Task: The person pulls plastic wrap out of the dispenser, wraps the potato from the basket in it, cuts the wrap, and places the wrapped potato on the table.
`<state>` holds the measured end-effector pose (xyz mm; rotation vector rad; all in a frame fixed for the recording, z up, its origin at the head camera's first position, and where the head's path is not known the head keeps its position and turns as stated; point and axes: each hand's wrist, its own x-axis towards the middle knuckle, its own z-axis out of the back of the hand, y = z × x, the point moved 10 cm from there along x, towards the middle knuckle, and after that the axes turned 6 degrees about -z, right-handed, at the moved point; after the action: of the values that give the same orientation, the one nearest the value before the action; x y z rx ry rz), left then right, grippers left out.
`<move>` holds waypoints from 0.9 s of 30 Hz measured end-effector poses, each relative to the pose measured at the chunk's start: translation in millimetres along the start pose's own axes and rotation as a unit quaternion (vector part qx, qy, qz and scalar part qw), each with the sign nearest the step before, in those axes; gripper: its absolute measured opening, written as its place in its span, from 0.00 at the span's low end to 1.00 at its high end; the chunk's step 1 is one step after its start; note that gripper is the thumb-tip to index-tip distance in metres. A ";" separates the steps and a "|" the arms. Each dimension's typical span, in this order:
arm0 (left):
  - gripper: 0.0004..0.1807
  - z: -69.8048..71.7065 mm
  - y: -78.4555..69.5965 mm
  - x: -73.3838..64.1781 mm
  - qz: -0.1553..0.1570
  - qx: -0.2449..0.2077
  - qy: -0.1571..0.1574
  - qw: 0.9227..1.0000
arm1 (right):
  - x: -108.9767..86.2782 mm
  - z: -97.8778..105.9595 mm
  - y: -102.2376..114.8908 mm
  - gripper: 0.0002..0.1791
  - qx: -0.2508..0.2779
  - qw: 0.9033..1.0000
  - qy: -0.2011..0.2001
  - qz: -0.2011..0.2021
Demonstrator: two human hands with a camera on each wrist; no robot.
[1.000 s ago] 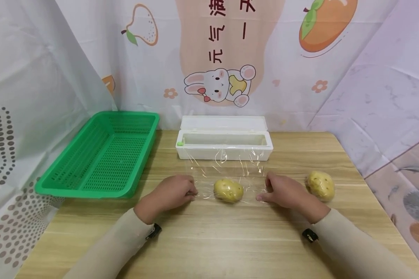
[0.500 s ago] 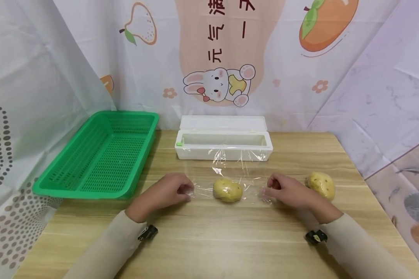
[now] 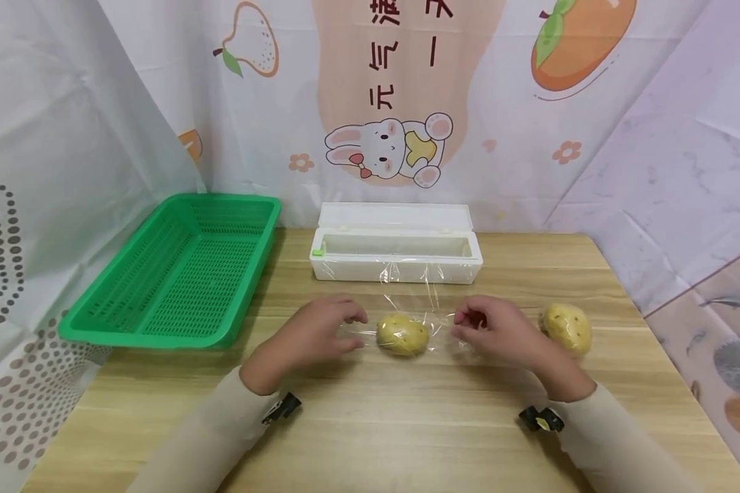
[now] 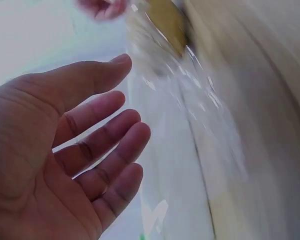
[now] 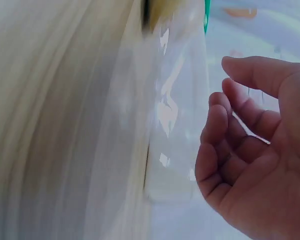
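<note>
A potato [image 3: 402, 335] lies mid-table under clear cling film [image 3: 433, 320], which runs back to an open white cling film box [image 3: 397, 270]. Left of the potato is my left hand [image 3: 317, 333], its thumb and fingers apart and holding nothing. In the left wrist view, that palm [image 4: 45, 165] faces the camera, with the wrinkled film beyond the fingertips. On the potato's other side, my right hand [image 3: 498, 331] has loosely bent fingers. The right wrist view shows a gap between its thumb and fingers [image 5: 217, 120], with nothing gripped.
A second potato [image 3: 567, 329], shiny as if wrapped, sits beside my right forearm. At the left back stands a green perforated basket [image 3: 237, 318]. The box's lid [image 3: 395, 217] is raised against the printed curtain [image 3: 506, 157] behind the wooden table [image 3: 376, 424].
Both hands first drew outward from the potato, then came back inward. The left fingers, bunched at the film's edge earlier, are now spread apart. Potato and box have stayed in place.
</note>
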<state>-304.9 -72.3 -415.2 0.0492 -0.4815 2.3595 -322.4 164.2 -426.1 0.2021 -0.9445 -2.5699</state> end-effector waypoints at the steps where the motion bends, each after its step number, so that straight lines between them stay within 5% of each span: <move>1: 0.15 -1.5 -5.8 3.3 -0.008 0.005 0.000 1.000 | 0.4 -3.0 7.8 0.07 0.004 1.000 0.003 0.015; 8: 0.19 -13.4 -34.9 21.1 -0.042 0.053 -0.019 0.998 | 3.7 -21.3 45.9 0.07 -0.014 0.996 0.007 0.086; 14: 0.25 -15.7 -41.8 25.6 -0.040 0.082 -0.038 0.995 | 8.8 -30.8 54.6 0.15 -0.045 0.993 -0.009 0.111; 27: 0.26 -23.6 -35.2 30.1 -0.007 0.070 -0.030 0.997 | 15.8 -39.0 43.6 0.21 -0.028 0.998 0.011 0.051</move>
<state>-301.6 -20.8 -420.5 0.1889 -0.3438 2.3800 -312.8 104.3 -427.5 0.1611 -0.8517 -2.4914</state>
